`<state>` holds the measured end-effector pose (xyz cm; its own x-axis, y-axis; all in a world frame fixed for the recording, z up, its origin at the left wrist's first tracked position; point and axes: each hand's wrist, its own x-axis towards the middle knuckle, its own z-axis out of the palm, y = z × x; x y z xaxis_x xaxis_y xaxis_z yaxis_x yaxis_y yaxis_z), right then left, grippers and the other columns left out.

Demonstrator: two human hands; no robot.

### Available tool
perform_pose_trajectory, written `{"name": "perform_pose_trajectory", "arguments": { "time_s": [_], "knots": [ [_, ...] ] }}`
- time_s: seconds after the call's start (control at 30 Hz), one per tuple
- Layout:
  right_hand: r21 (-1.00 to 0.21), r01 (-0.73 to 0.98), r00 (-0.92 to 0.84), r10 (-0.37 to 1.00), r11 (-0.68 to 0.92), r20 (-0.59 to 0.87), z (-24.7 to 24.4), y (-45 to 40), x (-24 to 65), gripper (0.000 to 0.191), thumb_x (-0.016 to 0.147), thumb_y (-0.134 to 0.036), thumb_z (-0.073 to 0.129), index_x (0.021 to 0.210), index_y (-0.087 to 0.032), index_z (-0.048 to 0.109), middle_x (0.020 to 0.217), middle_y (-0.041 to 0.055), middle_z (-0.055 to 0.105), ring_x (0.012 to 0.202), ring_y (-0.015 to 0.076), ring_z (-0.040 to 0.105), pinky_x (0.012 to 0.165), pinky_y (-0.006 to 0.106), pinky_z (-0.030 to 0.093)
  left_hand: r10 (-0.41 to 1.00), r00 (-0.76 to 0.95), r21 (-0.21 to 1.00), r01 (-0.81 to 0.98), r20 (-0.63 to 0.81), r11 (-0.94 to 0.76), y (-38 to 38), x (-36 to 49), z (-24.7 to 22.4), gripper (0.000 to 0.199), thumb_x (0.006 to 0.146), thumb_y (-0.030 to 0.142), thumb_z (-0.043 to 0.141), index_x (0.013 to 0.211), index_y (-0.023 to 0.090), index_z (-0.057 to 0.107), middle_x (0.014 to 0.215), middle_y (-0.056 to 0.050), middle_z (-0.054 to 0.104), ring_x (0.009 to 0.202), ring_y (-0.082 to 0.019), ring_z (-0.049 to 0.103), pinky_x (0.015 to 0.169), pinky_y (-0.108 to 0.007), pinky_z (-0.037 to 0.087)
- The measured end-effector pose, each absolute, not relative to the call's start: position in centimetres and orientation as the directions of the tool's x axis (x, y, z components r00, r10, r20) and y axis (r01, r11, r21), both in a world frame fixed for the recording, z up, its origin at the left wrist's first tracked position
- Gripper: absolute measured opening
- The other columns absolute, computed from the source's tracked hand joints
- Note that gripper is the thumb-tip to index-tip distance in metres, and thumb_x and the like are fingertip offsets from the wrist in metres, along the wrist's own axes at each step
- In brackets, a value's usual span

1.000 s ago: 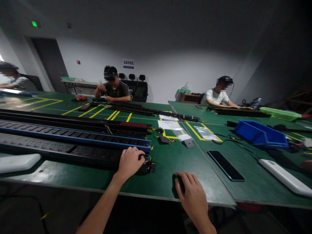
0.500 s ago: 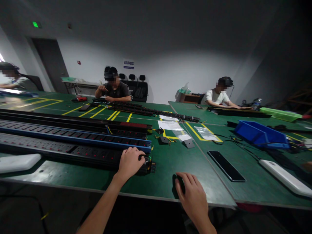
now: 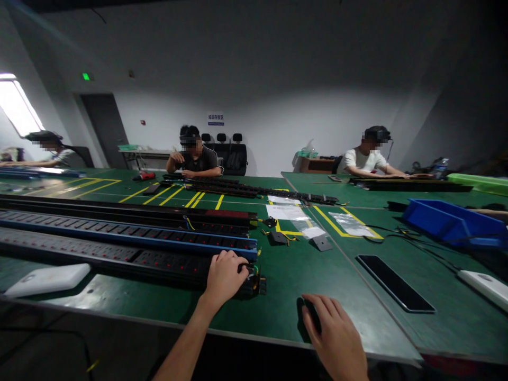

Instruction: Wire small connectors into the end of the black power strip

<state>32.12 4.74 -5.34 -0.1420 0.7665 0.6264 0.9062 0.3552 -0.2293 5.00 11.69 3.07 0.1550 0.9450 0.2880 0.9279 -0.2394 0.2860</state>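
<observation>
A long black strip with sockets and small red marks point(image 3: 166, 264) lies nearest to me on the left of the green table. My left hand point(image 3: 226, 275) grips its right end, where a green-yellow wire and a dark end piece point(image 3: 262, 286) stick out. Behind it lie a blue-edged strip point(image 3: 130, 233) and a black one point(image 3: 119, 210). My right hand point(image 3: 335, 328) rests at the table's front edge, fingers slightly curled and thumb apart, with nothing seen in it.
A black phone point(image 3: 395, 283), a white device point(image 3: 486, 286) and a blue bin point(image 3: 452, 222) are on the right. Grey plates point(image 3: 320, 243), papers point(image 3: 288, 211) and a plastic bag point(image 3: 351, 225) lie mid-table. Another white device point(image 3: 50, 279) is front left. Three people sit across.
The whole view has shifted, so things sit lower and mostly farther right in the picture. My left hand stays on the strip's end, and my right hand keeps its pose by the edge.
</observation>
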Motion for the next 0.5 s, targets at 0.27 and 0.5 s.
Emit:
{"name": "perform_pose_trajectory", "arguments": {
  "time_s": [0.27, 0.5],
  "knots": [
    [-0.225, 0.904, -0.146, 0.758, 0.363, 0.636, -5.36, 4.90, 32.09, 0.022, 0.097, -0.037, 0.050, 0.110, -0.024, 0.062, 0.103, 0.0070, 0.067, 0.097, 0.0247, 0.061, 0.085, 0.038, 0.047, 0.950, 0.139, 0.282, 0.934, 0.281, -0.220, 11.71, 5.07, 3.13, 0.024, 0.088, 0.031, 0.053, 0.097, 0.033, 0.076, 0.096, -0.002, 0.068, 0.099, -0.022, 0.056, 0.088, -0.038, 0.037],
    [-0.236, 0.908, -0.131, 0.769, 0.347, 0.625, -5.01, 4.78, 31.83, 0.021, 0.097, -0.034, 0.051, 0.110, -0.024, 0.062, 0.103, 0.0064, 0.067, 0.097, 0.0243, 0.061, 0.085, 0.038, 0.048, 0.948, 0.126, 0.285, 0.935, 0.292, -0.212, 11.69, 5.10, 3.08, 0.023, 0.087, 0.031, 0.054, 0.096, 0.034, 0.076, 0.095, -0.001, 0.067, 0.098, -0.022, 0.056, 0.089, -0.039, 0.037]
  ]
}}
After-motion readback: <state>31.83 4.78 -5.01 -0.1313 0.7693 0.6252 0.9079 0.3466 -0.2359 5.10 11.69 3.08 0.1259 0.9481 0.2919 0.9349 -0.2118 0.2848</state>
